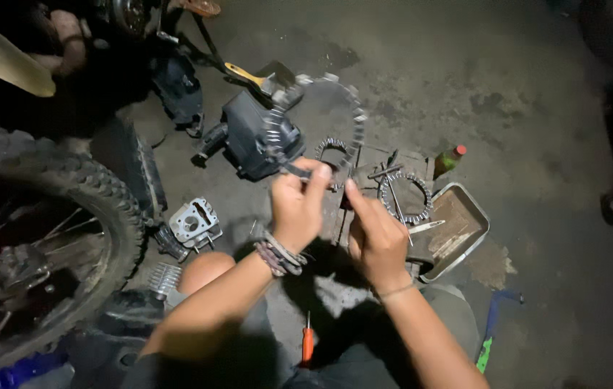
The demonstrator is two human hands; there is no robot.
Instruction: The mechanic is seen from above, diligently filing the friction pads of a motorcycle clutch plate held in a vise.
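Observation:
My left hand and my right hand are raised together over a dirty concrete floor, both pinching a ring-shaped clutch plate with toothed pads around its rim. The plate stands upright above my fingers. Left thumb and fingers grip its lower left edge; the right fingertips hold its lower right edge. A beaded bracelet wraps my left wrist. Below the hands, two more toothed rings lie flat on the floor.
A knobby motorcycle tyre fills the left. An engine cylinder, a black airbox, a brush, a metal tray, a small bottle and an orange-handled screwdriver lie around.

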